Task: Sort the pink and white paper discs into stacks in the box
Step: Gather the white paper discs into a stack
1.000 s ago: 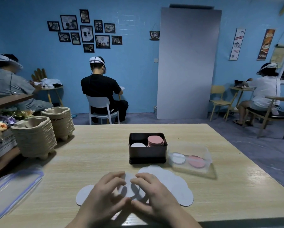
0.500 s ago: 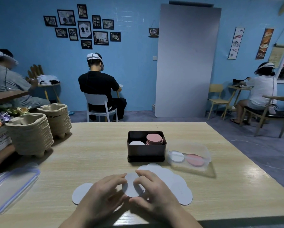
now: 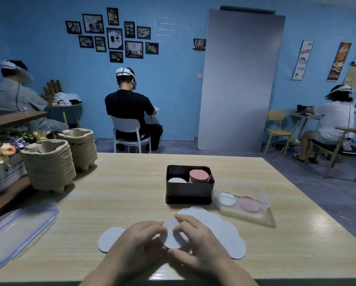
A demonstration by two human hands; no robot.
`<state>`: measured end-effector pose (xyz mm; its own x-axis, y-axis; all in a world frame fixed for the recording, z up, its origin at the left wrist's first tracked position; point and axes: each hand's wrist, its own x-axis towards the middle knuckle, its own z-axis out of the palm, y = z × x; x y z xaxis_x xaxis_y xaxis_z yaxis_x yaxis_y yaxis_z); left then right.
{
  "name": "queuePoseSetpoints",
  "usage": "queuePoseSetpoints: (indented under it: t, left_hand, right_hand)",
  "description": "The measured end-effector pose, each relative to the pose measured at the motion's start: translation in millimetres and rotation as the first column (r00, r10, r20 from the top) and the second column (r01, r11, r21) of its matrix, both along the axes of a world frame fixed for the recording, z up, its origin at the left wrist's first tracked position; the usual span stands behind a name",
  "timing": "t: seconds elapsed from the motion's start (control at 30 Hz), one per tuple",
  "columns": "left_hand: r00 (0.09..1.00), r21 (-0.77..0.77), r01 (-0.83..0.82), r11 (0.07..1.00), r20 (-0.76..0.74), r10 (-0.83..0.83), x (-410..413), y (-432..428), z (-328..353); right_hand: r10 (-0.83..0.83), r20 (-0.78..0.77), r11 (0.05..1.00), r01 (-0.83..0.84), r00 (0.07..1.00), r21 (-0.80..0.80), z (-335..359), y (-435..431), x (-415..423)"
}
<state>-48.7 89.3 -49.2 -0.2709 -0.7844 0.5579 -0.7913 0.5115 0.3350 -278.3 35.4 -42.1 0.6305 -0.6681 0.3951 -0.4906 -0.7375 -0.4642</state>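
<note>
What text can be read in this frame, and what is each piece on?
"Coffee": small dark hanging sign.
"COFFEE": top of the white wall banner.
"COFFEE": foot of the brown wall banner.
"GAR", rest cut off: white crate at left.
Framed pictures and yellowish poster: too small to read.
White disc and black box: no text.

Walls: blue wall point(image 3: 173, 89), hung with framed pictures point(image 3: 114, 37) and coffee posters point(image 3: 338, 60).
Panel: grey board point(image 3: 239, 79), upright against the wall.
Floor: grey-purple floor point(image 3: 327, 193).
Furniture: wooden table point(image 3: 121, 193), white chair point(image 3: 127, 126), yellow chair point(image 3: 275, 116).
Light: dim.
</note>
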Motion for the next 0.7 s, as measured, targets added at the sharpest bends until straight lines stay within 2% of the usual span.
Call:
queuePoseSetpoints:
  t: [0.1, 0.4, 0.57, 0.7]
  left_hand:
    - [1.000, 0.019, -0.002, 1.000, -0.004, 0.002, 1.9, -1.1, -2.4]
    - [1.000, 0.007, 0.015, 1.000, 0.020, -0.015, 3.8, -17.7, 10.9]
    - [0.997, -0.013, 0.071, 0.997, 0.013, -0.071, 8.1, -46.1, 29.9]
    - [0.999, -0.030, 0.054, 0.998, 0.007, -0.054, 13.1, -73.5, 46.4]
  right_hand:
    - [0.008, -0.056, 1.000, -0.007, 0.998, 0.009, 4.3, -1.6, 2.4]
    - [0.095, -0.200, 0.987, -0.118, 0.975, -0.107, 35.8, -37.7, 7.0]
    - [0.145, -0.163, 0.982, -0.161, 0.976, -0.094, 50.8, -67.3, 8.0]
    - [0.155, -0.102, 0.976, -0.168, 0.983, -0.136, 67.1, -92.3, 11.4]
